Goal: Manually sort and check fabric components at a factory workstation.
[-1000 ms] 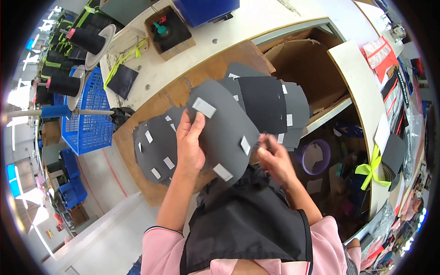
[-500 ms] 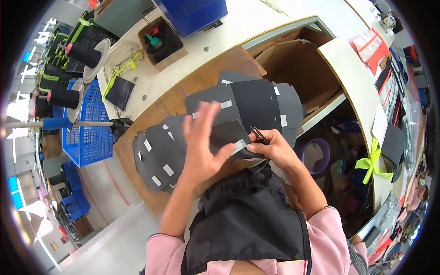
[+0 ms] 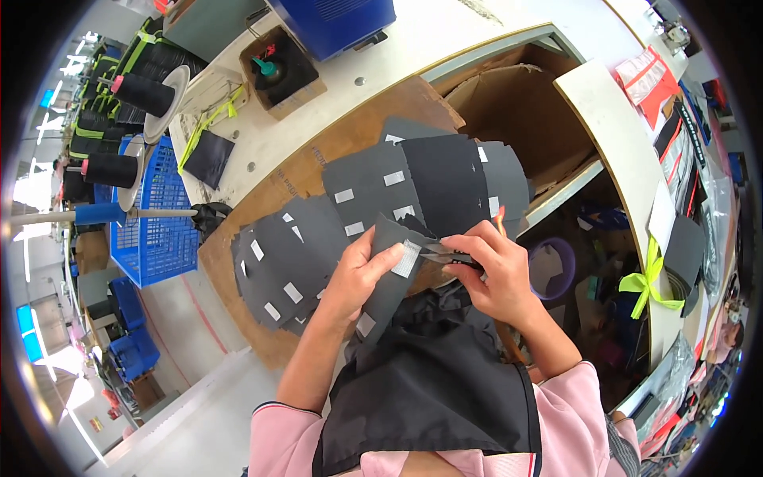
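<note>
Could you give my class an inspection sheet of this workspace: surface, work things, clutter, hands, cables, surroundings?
Surface: brown board beside a white table.
Work things: grey pieces with white labels and a black piece on the board; a held piece, also labelled; snips.
Clutter: small box with a green-topped bottle, and a yellow strip, on the table.
Hands: left hand grips the held piece; right hand holds the snips, blades toward it.
Cables: nothing clearly seen.
Surroundings: blue basket, black thread cones, purple tub.
</note>
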Demonstrator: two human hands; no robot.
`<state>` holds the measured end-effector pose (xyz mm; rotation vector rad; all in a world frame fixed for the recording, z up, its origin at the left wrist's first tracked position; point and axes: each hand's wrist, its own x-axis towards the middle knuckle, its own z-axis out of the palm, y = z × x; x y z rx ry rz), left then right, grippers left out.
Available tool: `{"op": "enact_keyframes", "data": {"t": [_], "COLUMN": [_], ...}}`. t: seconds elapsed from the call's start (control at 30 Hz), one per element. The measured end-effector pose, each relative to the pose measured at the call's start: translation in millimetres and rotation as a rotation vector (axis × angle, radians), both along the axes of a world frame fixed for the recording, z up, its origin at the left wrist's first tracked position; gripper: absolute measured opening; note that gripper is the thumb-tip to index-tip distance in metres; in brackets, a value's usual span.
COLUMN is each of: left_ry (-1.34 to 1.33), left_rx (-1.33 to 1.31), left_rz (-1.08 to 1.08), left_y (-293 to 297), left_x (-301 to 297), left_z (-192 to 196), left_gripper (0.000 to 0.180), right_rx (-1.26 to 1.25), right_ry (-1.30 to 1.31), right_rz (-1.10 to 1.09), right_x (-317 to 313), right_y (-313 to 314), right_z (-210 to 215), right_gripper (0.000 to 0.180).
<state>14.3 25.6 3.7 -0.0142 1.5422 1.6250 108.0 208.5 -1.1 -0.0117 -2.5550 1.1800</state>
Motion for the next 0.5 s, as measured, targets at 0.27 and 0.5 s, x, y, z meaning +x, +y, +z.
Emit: {"op": "enact_keyframes", "data": {"t": [0.27, 0.5], "left_ry": [0.07, 0.061], "left_rx": [-0.032, -0.098], "left_rz": [-0.086, -0.127], "left_y": [-4.0, -4.0], "left_x": [-1.0, -4.8], "left_z": [0.6, 1.7], "left_gripper": [0.023, 0.026], "right_rx": [0.077, 0.096], "right_ry": [0.079, -0.001], "right_rz": [0.114, 0.164], "right_x": [-8.5, -5.9], "right_y": [4.7, 6.2], "right_z": [-4.9, -4.5], "right_gripper": [0.029, 0.036]}}
